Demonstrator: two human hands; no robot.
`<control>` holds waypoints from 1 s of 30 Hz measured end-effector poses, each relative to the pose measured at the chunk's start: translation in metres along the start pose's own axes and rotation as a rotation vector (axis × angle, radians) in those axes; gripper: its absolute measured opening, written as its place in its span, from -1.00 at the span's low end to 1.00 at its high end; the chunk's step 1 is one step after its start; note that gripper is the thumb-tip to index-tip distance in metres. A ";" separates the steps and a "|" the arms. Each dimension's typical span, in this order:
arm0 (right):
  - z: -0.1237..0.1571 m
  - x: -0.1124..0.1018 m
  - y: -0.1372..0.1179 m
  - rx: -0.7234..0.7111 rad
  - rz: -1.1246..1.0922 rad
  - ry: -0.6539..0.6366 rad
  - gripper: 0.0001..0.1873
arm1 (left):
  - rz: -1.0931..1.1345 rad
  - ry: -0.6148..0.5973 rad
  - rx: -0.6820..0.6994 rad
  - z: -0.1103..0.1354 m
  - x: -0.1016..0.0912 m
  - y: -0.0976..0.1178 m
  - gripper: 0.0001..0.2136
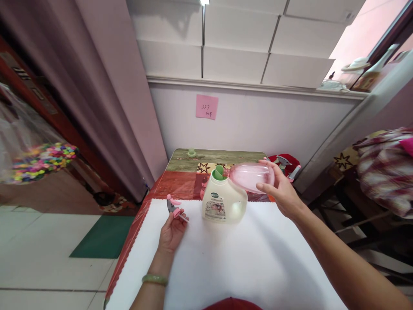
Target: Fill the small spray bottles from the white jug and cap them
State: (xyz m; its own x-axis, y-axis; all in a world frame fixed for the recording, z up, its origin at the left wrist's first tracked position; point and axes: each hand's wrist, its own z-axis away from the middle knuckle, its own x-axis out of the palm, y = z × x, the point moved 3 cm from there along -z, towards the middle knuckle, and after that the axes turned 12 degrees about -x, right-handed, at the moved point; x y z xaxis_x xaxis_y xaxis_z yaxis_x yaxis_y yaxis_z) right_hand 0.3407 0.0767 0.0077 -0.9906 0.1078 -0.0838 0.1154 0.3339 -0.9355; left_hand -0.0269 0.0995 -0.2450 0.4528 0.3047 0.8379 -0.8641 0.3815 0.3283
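Observation:
A translucent pink spray bottle [248,176] without its head lies tipped on its side in my right hand [282,189], which grips it by the base. Its neck points left, at the green spout in the mouth of a cream detergent jug [222,206]. The jug stands upright on a white sheet. Whether liquid flows between them I cannot make out. To the left of the jug, my left hand [174,230] is closed around a pink and grey trigger spray head [173,206]. A green cap [191,152] sits near the far edge of the table.
The white sheet [226,267] covers the near part of a patterned table. Behind the right hand, a red container [290,161] holds spray bottles. A pink note [207,106] is on the wall. A bag of colourful pieces [43,161] hangs at left; plaid cloth [385,168] lies at right.

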 end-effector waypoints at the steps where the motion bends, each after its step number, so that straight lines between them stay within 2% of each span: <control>1: 0.000 0.000 0.000 -0.001 0.003 -0.001 -0.02 | -0.002 0.000 0.000 0.000 0.000 0.000 -0.78; 18: -0.006 -0.003 -0.016 -0.055 0.127 -0.022 -0.12 | -0.014 -0.015 -0.003 -0.001 0.001 -0.001 -0.80; 30: -0.011 -0.001 -0.025 -0.060 0.158 -0.041 -0.09 | -0.027 -0.027 -0.003 -0.002 -0.002 -0.002 -0.83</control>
State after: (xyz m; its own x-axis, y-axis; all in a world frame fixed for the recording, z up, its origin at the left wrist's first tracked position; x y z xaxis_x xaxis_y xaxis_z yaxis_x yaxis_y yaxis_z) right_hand 0.3396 0.0783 0.0348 -0.9620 0.1252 -0.2429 0.2724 0.3717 -0.8875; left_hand -0.0261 0.0997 -0.2479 0.4701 0.2704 0.8402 -0.8509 0.3916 0.3500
